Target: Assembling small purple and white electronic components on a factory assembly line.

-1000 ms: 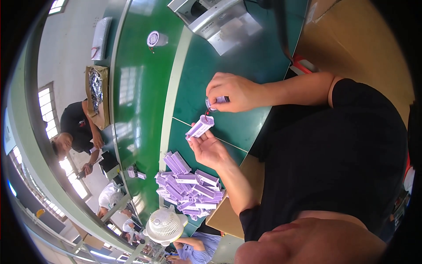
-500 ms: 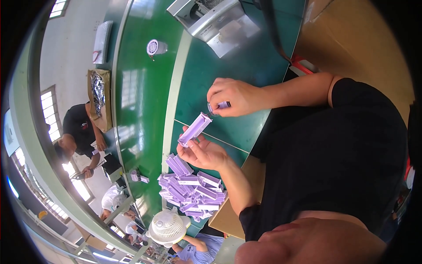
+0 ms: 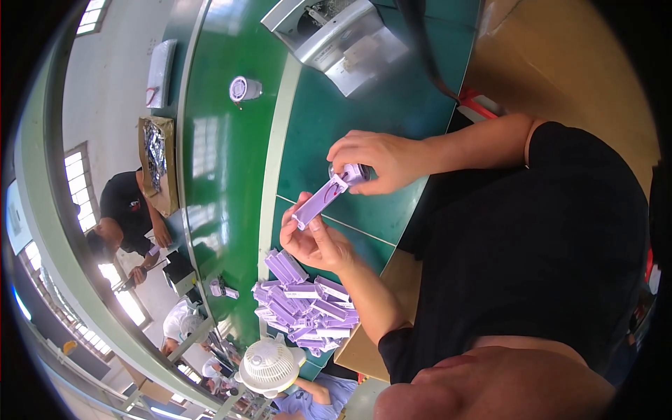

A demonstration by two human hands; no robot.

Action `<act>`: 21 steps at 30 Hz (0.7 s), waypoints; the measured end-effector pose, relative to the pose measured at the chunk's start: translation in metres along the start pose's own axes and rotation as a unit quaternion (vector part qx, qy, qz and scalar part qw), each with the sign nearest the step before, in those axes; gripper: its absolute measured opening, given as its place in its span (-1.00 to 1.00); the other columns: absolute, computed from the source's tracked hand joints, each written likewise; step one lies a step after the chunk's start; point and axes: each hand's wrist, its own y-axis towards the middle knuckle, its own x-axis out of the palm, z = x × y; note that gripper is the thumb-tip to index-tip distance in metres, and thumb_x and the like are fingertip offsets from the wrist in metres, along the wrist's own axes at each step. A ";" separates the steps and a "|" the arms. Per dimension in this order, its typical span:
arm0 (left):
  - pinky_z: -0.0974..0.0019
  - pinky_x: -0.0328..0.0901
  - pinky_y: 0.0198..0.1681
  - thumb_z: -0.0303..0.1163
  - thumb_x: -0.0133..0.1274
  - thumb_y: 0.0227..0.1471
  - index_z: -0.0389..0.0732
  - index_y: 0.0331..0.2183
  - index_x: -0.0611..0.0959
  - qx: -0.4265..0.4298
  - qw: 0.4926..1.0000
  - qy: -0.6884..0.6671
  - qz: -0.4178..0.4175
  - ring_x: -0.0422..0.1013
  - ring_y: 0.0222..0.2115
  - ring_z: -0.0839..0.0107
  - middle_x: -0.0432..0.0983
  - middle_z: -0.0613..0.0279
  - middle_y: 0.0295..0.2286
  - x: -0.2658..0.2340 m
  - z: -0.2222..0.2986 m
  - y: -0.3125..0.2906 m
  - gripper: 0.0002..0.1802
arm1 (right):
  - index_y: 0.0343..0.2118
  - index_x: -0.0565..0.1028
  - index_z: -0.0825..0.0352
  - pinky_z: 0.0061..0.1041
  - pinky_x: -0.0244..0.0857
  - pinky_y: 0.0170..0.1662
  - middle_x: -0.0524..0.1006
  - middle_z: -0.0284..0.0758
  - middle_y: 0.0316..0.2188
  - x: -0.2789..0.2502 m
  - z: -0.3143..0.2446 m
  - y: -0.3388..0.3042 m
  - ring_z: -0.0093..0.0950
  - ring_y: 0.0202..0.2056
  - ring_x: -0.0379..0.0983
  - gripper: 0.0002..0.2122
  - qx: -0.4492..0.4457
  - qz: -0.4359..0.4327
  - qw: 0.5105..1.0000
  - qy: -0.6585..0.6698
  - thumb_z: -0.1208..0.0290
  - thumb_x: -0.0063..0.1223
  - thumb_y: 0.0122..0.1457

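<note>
My left hand [image 3: 318, 241] holds a long, open, trough-like lilac plastic housing [image 3: 316, 204] between thumb and fingers, tilted, its hollow side showing. A thin dark red wire [image 3: 332, 192] lies in the upper end of the hollow. At that end my right hand [image 3: 381, 162] is closed around a round lilac part [image 3: 358, 172] with a pale rim, which meets the housing's end or sits right beside it; the fingers cover much of it. Below my left hand lies a heap of similar lilac housings [image 3: 308, 308] on the green tabletop [image 3: 315, 105].
Above stands a grey metal machine [image 3: 339, 45] with a dark cable [image 3: 427, 56]. A white-and-lilac cylinder [image 3: 245, 89] and a small lilac piece [image 3: 224, 288] rest on the green belt [image 3: 231, 154]. A white fan [image 3: 269, 367] is below the heap. Across the belt a person [image 3: 126, 210] works.
My right hand has shifted from pinching near the housing's end to wrapping the round part, now close against that end. The housing has moved slightly right, and the wire now shows inside it.
</note>
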 end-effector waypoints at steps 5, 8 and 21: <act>-0.16 0.47 0.14 -0.67 0.14 0.17 -0.28 0.01 0.49 0.028 0.995 0.015 -0.097 0.54 0.01 -0.16 0.43 -0.11 0.02 0.008 0.002 0.014 -0.63 | 0.08 0.46 0.34 -0.25 0.40 0.08 0.52 -0.21 0.03 -0.002 -0.001 -0.007 -0.18 0.03 0.48 -0.46 0.018 -0.031 0.999 -0.016 0.51 0.41 0.00; -0.12 0.49 0.11 -0.66 0.14 0.19 -0.29 -0.01 0.50 0.031 0.988 0.048 -0.142 0.54 0.01 -0.15 0.45 -0.14 0.01 0.017 0.006 0.020 -0.66 | 0.09 0.43 0.31 -0.22 0.39 0.09 0.53 -0.26 -0.01 -0.001 0.001 -0.008 -0.21 0.03 0.48 -0.45 0.011 -0.021 1.000 -0.010 0.50 0.40 -0.01; 0.10 0.52 0.02 -0.71 0.10 0.21 -0.32 -0.06 0.51 0.003 0.959 0.123 -0.254 0.55 0.03 -0.03 0.48 -0.17 0.02 0.016 0.018 0.037 -0.73 | 0.07 0.52 0.37 -0.24 0.41 0.12 0.56 -0.16 0.04 -0.034 -0.013 -0.004 -0.16 0.05 0.51 -0.50 -0.102 0.117 0.987 -0.048 0.45 0.46 0.05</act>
